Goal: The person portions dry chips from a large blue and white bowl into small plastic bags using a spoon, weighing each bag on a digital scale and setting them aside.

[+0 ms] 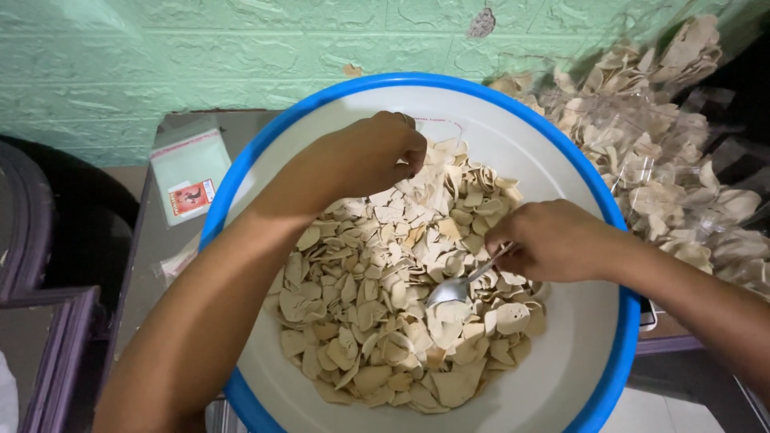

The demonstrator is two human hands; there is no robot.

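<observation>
Two hands at work inside one basin. Right hand (553, 240): fingers closed around the handle of a metal spoon (461, 285), the bowl of the spoon lying among the chips near the middle of the heap. Left hand (377, 152): fingers curled shut over the far side of the heap; they seem to pinch a few chips, though the grasp itself is hidden under the knuckles.

Chips (385, 321): pale beige, thin, broken into irregular flakes, piled loosely across the middle of the basin and thinning toward its near wall.

Basin (553, 377): round, white inside, bright blue rim, bare white wall showing on the near right. It rests on a dark tabletop (152, 240) and overhangs that tabletop's near edge.

Clear plastic bags of chips (658, 152): stacked at the far right corner of the tabletop, just beside the basin rim, filled with the same pale flakes.

Small empty packets (188, 172): clear plastic, one with a red and white label, lying flat at the far left corner of the tabletop, apart from the basin.

Wall (200, 48): mint green, embossed brick pattern, along the far edge.
</observation>
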